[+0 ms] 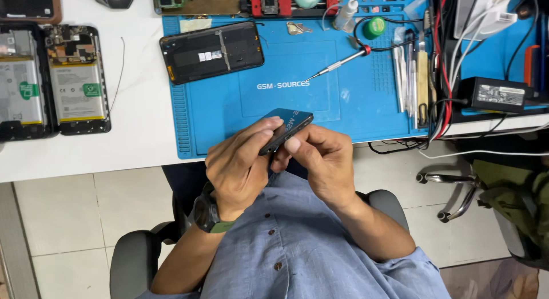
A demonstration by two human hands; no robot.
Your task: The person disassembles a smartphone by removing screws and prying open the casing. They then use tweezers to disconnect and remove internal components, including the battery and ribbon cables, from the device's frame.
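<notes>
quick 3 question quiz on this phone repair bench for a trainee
1. True or false: both hands hold the dark blue phone.
2. What lies on the blue mat nearest the phone: A screwdriver, B hammer, C cup?
3. Which wrist wears the watch?

Key: 1 true: left hand and right hand grip it. 2 A. 3 left.

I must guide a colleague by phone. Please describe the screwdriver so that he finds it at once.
Find the blue work mat on the white table. On its upper right part lies the screwdriver, pointing down-left. Unlike the pale tools at the mat's right edge, it is silver with a red collar.
</notes>
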